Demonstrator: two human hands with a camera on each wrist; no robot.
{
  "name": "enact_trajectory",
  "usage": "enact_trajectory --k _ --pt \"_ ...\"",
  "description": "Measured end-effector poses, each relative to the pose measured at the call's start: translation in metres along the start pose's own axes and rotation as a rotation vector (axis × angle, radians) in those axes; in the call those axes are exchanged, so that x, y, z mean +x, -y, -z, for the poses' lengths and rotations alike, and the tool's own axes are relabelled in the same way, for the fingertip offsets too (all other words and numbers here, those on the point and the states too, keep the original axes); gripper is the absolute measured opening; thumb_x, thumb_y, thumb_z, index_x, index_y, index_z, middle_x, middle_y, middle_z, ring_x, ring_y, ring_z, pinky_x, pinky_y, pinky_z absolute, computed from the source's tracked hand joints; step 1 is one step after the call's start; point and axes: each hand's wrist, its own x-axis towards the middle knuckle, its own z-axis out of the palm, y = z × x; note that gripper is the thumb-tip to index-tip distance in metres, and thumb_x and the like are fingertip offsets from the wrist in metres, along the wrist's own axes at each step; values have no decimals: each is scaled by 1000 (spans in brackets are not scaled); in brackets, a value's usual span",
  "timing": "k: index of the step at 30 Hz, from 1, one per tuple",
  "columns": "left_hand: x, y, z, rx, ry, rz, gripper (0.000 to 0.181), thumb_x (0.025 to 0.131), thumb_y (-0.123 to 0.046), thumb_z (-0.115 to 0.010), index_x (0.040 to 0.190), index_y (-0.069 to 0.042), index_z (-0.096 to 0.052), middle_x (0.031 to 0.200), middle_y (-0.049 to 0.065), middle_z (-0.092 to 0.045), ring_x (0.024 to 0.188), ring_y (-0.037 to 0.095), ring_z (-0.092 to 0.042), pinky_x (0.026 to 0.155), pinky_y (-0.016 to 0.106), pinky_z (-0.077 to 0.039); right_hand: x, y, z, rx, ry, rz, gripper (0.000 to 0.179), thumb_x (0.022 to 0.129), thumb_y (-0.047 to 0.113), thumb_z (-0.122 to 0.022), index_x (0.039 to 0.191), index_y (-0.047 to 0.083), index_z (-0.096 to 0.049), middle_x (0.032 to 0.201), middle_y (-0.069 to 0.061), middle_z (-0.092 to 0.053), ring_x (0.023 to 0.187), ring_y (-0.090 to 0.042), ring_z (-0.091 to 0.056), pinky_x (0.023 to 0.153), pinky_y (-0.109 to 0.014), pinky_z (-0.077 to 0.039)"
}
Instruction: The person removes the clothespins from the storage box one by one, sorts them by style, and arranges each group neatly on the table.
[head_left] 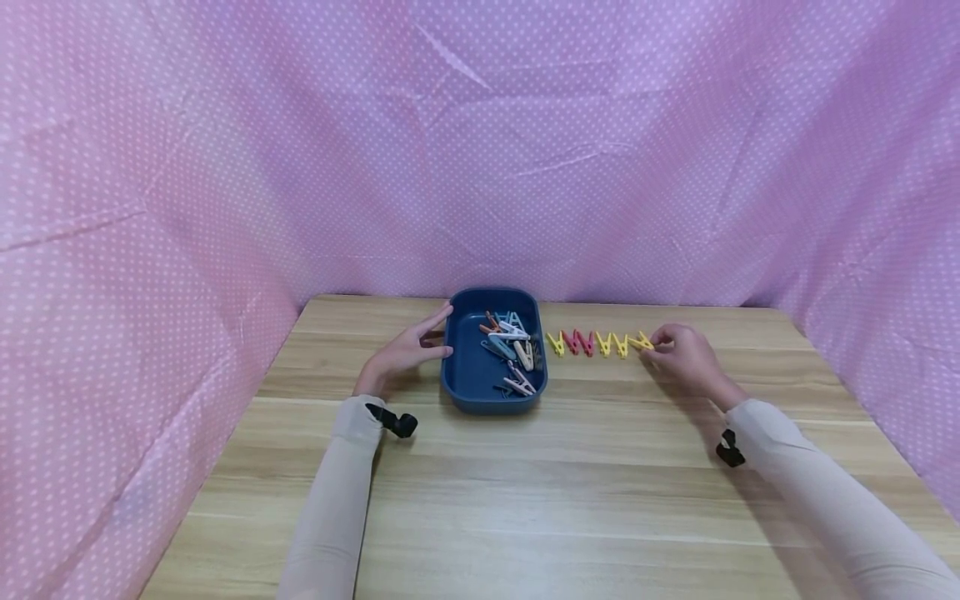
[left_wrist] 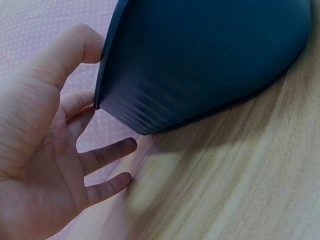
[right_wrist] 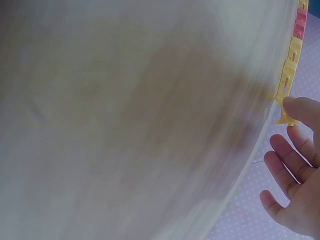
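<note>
A row of yellow and red clothespins (head_left: pixel 581 342) lies on the table, to the right of a dark blue bin (head_left: pixel 491 407). At the row's right end my right hand (head_left: pixel 686 358) pinches a yellow clothespin (head_left: pixel 641 341) between thumb and forefinger; its other fingers stay loosely bent in the right wrist view. With extended, spread fingers, my left hand (head_left: pixel 405 354) touches the left rim of the bin. In the left wrist view two of its fingers stand off the bin wall (left_wrist: pixel 200 60). Inside the bin, several mixed clothespins (head_left: pixel 513 346) lie heaped toward the right side.
The wooden table (head_left: pixel 510 500) reaches back to a pink dotted curtain (head_left: pixel 480 167), which hangs close behind the bin and the row. Black straps with small cameras sit on both sleeves, one of them the left sleeve (head_left: pixel 330 500).
</note>
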Motion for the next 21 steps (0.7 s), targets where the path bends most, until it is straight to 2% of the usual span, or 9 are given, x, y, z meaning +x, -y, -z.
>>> enact_trajectory --k 5,11,21 --pt "0 0 0 -1 4 -9 83 101 -17 -64 165 -18 -12 174 -3 3 151 41 -33 120 56 -35 1 1 0 -19 19 2 25 85 18 -83 94 -1 -69 99 -23 -72 99 -42 -65 91 -59 -50" --pt "0 0 -1 -11 1 -6 81 102 -15 -63 165 -21 -13 174 -5 3 151 41 -33 121 56 -34 2 2 3 -36 53 -5 27 85 20 -83 96 -1 -69 102 -24 -72 101 -43 -65 92 -60 -50" --pt "1 2 0 -13 4 -29 81 102 -12 -62 165 -19 -11 174 -2 5 152 42 -31 121 57 -33 2 2 3 -62 71 -1 26 84 22 -84 91 2 -69 95 -17 -72 95 -35 -67 85 -53 -52"
